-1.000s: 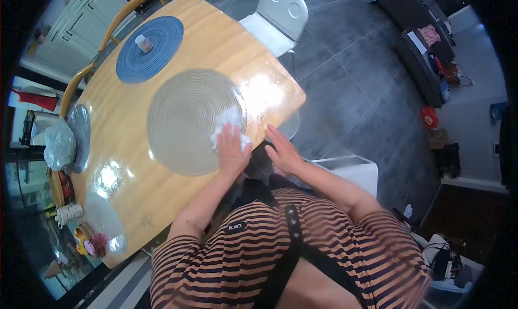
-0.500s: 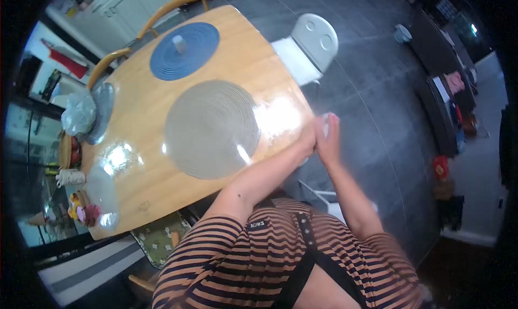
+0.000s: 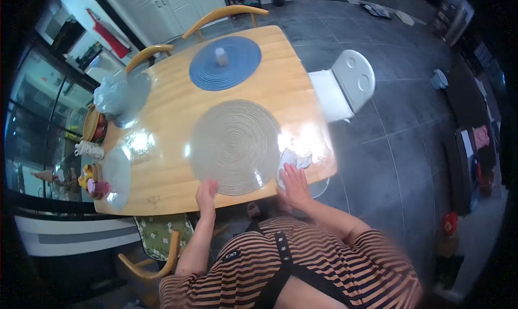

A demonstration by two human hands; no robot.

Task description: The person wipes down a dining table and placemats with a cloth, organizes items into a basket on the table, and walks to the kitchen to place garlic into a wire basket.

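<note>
On the wooden table (image 3: 164, 171), near its right front corner, my right hand (image 3: 295, 187) holds a crumpled pale cloth (image 3: 289, 157) against the surface. The fingers lie over the cloth, which sticks out past their tips. My left hand (image 3: 206, 197) is at the front edge of the table, beside the near rim of a round grey ribbed placemat (image 3: 234, 144). Its fingers are close together and blurred, so whether they grip anything does not show. Farther back lies a round blue placemat (image 3: 237, 71) with a small whitish cup-like object (image 3: 221, 57) on it.
A white chair (image 3: 353, 82) stands at the table's right side, wooden chairs (image 3: 224, 15) at the far side. Along the left edge are a plastic bag (image 3: 110, 93), a basket (image 3: 90, 124), a white rope-like bundle (image 3: 89, 150) and a pink cup (image 3: 99, 187).
My hands, together beyond the table's right edge before, are now apart. The right one has come down on the table with the cloth; the left has moved left to the front edge. The view has shifted.
</note>
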